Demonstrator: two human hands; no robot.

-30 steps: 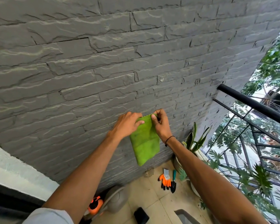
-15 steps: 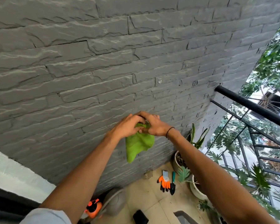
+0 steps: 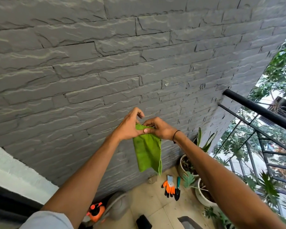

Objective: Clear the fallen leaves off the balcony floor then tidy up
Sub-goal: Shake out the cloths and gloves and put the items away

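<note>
Both my hands pinching green cloth (image 3: pixel 147 152) top edge.
L hand (image 3: pixel 128 128) & R hand (image 3: pixel 160 129) touching; cloth hangs below, prob. folded.

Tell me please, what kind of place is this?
Most likely a home balcony used for plants: a black metal railing with trees beyond, potted plants on the tiled floor, and orange garden gloves beside a grey stone-clad wall.

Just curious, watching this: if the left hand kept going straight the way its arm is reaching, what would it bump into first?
Most likely the right hand, which meets the left hand at the top edge of the green cloth they both pinch. Past that lies the grey stone wall, though how far behind is unclear.
</note>
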